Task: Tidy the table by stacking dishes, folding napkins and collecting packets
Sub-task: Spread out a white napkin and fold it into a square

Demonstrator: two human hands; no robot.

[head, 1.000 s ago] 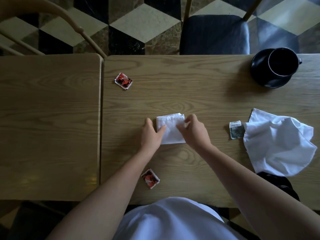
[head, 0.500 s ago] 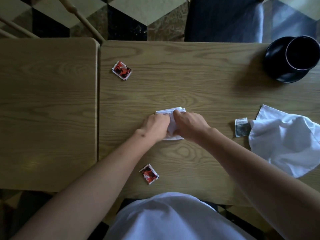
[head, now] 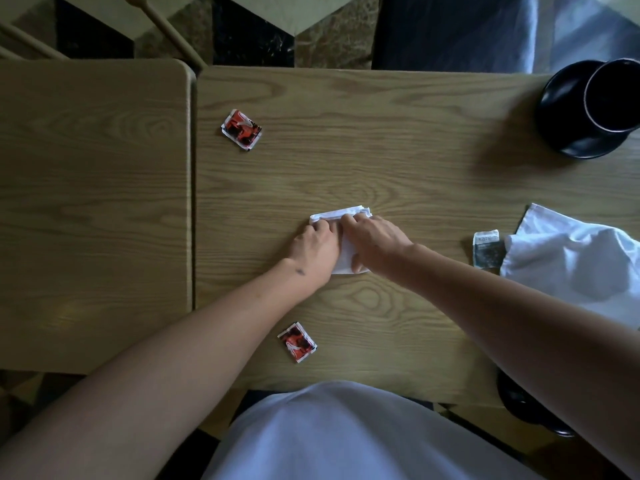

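Observation:
A small folded white napkin [head: 341, 214] lies mid-table, mostly covered by my hands. My left hand [head: 317, 244] grips its left part with fingers curled over the far edge. My right hand [head: 375, 239] grips the right part, its thumb at the near edge. A second white napkin [head: 571, 261] lies crumpled at the right. One red packet [head: 241, 129] lies at the far left, another red packet [head: 297, 342] near the front edge. A dark green packet [head: 488, 249] touches the crumpled napkin. A black cup [head: 613, 95] stands on a black saucer [head: 561, 109] at the far right.
A second wooden table [head: 93, 202] adjoins on the left with a narrow gap between. A dark chair seat [head: 450, 29] stands beyond the far edge. A black dish [head: 519, 403] shows partly under my right forearm at the front right corner.
Both hands have moved from the napkin's side edges inward onto it and now meet over its middle. The napkin shows narrower. The view has shifted slightly.

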